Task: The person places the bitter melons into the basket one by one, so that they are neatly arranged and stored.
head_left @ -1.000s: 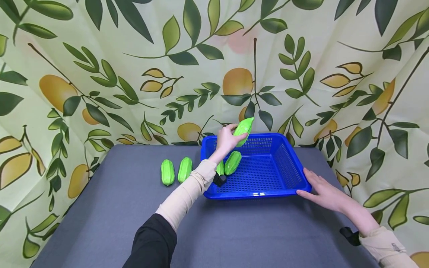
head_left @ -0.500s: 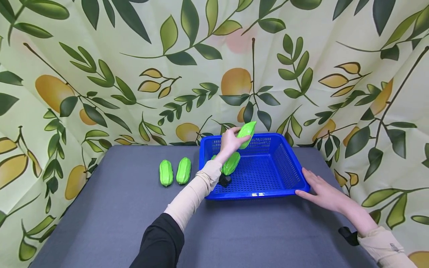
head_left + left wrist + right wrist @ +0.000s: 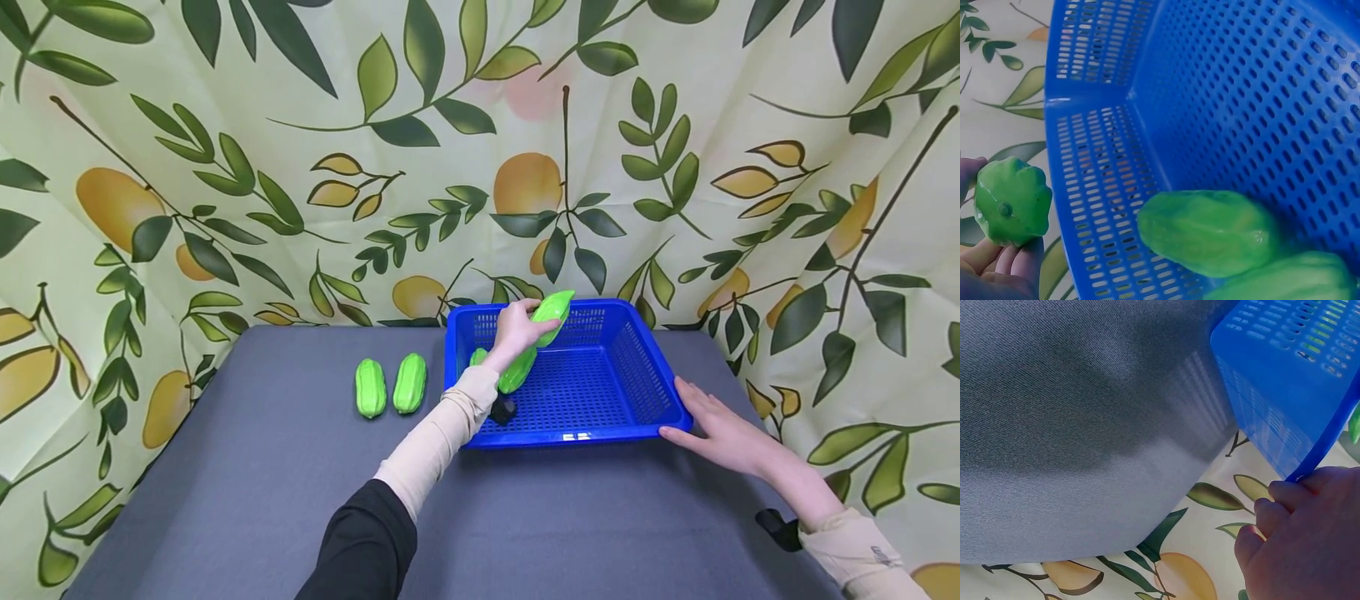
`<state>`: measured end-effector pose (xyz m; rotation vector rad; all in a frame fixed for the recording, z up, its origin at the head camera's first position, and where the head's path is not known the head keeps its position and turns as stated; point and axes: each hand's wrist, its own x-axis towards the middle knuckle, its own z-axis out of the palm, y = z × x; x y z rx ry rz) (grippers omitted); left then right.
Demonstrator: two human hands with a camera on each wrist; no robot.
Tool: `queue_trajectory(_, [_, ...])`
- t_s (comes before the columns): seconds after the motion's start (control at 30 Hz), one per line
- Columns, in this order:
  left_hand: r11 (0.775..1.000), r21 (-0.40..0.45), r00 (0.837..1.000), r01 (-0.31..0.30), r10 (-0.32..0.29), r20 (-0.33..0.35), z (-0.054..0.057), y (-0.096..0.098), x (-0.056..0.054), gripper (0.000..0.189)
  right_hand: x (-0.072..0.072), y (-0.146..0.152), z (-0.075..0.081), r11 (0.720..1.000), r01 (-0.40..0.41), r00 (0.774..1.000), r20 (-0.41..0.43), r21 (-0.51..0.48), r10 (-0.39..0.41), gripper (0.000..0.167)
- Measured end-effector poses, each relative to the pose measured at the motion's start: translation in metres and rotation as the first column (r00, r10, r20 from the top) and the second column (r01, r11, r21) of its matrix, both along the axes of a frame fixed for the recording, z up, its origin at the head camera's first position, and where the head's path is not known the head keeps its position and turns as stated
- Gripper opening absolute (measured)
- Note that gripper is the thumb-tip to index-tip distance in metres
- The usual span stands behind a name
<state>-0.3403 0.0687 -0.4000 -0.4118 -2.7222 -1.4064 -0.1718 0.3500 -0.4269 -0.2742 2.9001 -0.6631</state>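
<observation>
My left hand [image 3: 517, 329] holds a ribbed green gourd [image 3: 552, 318] with a pointed tip, over the left back part of the blue plastic basket [image 3: 573, 435]. In the left wrist view the lobed stem end of the held gourd [image 3: 1013, 203] faces the camera, gripped by thumb and fingers. Inside the basket lie two more gourds, one [image 3: 1207, 231] beside the other [image 3: 1291, 281], partly hidden by my left arm in the head view. My right hand [image 3: 723, 427] rests on the basket's front right corner, its fingers along the outside of the rim and the thumb at the front.
Two more green gourds, one [image 3: 371, 388] left of the other [image 3: 410, 383], lie side by side on the grey cloth-covered table [image 3: 247, 483], left of the basket. A leaf-and-fruit patterned curtain [image 3: 450, 167] hangs behind and around the table.
My left hand has moved slightly right and lower with the gourd, which now tilts further over the basket. The right hand stays at the basket's corner.
</observation>
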Motion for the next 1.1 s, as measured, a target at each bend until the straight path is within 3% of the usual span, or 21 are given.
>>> queue_trajectory(1.1, [0.976,-0.192,0.994,0.106,-0.106,0.012,-0.031,0.002,0.001,0.051,0.003,0.000,0.001,1.000,-0.001,1.000,-0.006,-0.004,0.001,0.096])
